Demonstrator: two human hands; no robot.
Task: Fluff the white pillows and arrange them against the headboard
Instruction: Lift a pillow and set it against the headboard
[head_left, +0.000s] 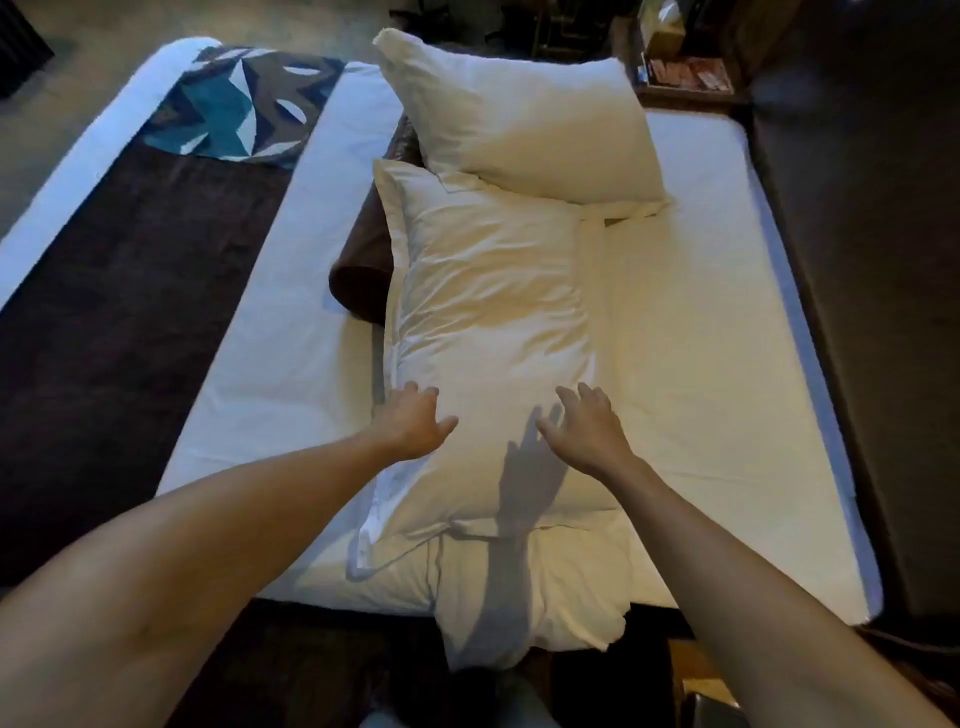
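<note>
Head view: three white pillows lie on the bed (701, 322). The middle pillow (488, 322) runs lengthwise from near to far; the far pillow (524, 119) overlaps its far end; the near pillow (524, 587) hangs over the near mattress edge. The left hand (413, 421) rests spread on the middle pillow's left side. The right hand (587, 428) is spread, at or just above its right side. Neither grips fabric. The pillow looks light, soft and compressible; grasp both long edges. The headboard is probably the dark panel at right.
</note>
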